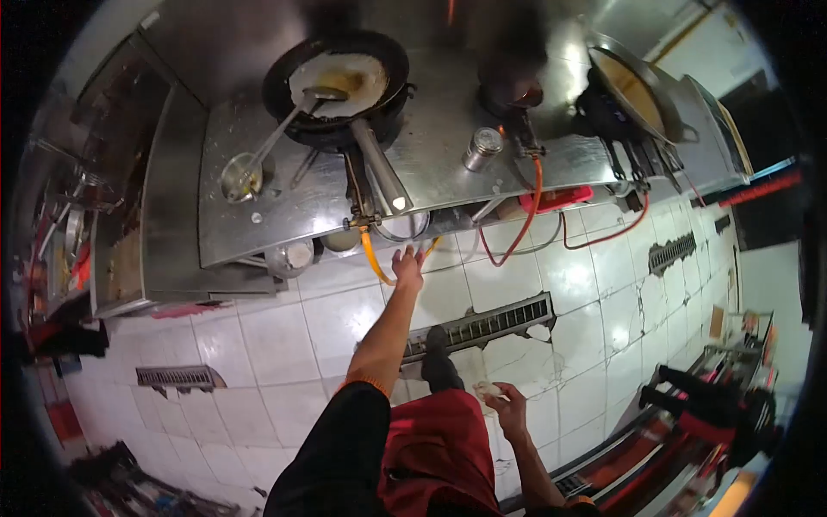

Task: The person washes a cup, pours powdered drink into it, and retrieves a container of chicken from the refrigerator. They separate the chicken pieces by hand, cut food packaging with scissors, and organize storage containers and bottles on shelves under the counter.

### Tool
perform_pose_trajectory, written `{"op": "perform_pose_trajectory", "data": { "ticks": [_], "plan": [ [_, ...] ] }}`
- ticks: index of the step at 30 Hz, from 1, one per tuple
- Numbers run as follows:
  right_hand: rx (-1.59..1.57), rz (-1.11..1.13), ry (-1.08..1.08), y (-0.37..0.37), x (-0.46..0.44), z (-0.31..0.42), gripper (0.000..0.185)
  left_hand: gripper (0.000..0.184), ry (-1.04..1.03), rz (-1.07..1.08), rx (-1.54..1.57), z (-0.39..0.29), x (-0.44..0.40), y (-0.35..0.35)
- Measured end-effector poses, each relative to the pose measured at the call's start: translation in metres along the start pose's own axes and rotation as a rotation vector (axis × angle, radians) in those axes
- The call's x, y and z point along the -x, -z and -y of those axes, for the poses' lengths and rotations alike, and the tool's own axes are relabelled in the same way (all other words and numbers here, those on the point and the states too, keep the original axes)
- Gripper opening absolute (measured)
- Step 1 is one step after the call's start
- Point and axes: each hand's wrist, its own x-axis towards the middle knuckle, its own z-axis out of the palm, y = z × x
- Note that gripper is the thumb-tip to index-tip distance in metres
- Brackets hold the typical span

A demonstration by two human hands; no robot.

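Observation:
My left hand (409, 267) reaches out in front of the counter edge, its fingers apart and seemingly holding nothing. Close to it are a yellow gas hose (372, 255) and a round pan or bowl (405, 227) under the counter. Low on the right, my right hand (510, 408) pinches a small whitish thing (488, 390) whose kind I cannot make out. A black wok (394, 65) with its handle (379, 168) towards me sits on the burner above my left hand. A ladle (280, 129) rests across its rim, beside pale contents in the wok.
A small metal bowl (247, 178) and a shaker tin (483, 149) stand on the steel counter (431, 164). A large pan of brown liquid (633, 90) sits at the right. Red hoses (536, 207) hang down. A floor drain grate (491, 323) lies in cracked white tiles.

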Motion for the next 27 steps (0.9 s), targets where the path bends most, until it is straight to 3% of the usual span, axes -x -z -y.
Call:
{"op": "perform_pose_trajectory", "data": {
  "ticks": [2, 4, 6, 8, 9, 12, 13, 16, 19, 22, 27],
  "plan": [
    [0.224, 0.078, 0.094, 0.010, -0.048, -0.001, 0.031, 0.030, 0.129, -0.042, 0.009, -0.007, 0.009, -0.013],
    [0.099, 0.072, 0.177, -0.004, -0.086, 0.016, 0.033, 0.041, 0.016, 0.498, -0.665, 0.004, 0.017, 0.022],
    [0.294, 0.150, 0.252, -0.018, -0.115, 0.052, 0.033, 0.047, 0.154, 0.762, -0.873, -0.037, 0.113, 0.010],
    [0.347, 0.233, 0.415, -0.036, -0.142, 0.067, 0.032, 0.044, 0.161, 0.917, -0.755, -0.036, 0.157, 0.022],
    [0.348, 0.274, 0.207, -0.046, -0.144, 0.084, 0.033, 0.040, 0.136, 0.895, -0.724, -0.051, 0.175, 0.024],
    [0.112, 0.574, 0.206, -0.072, -0.132, 0.129, 0.035, 0.035, 0.099, 0.823, -0.586, -0.088, 0.218, 0.032],
    [0.042, 0.587, 0.096, -0.081, -0.127, 0.135, 0.038, 0.037, 0.113, 0.784, -0.515, -0.097, 0.221, 0.040],
    [0.110, 0.643, 0.055, -0.097, -0.121, 0.138, 0.037, 0.032, 0.116, 0.682, -0.423, -0.114, 0.231, 0.069],
    [-0.041, 0.650, -0.088, -0.118, -0.107, 0.146, 0.036, 0.030, 0.053, 0.588, -0.262, -0.117, 0.237, 0.099],
    [0.049, 0.661, -0.112, -0.132, -0.103, 0.141, 0.036, 0.029, 0.003, 0.512, -0.296, -0.113, 0.242, 0.115],
    [0.449, 0.662, 0.141, -0.145, -0.125, 0.105, 0.028, 0.024, -0.132, 0.473, -0.498, -0.087, 0.221, 0.125]
  ]
}}
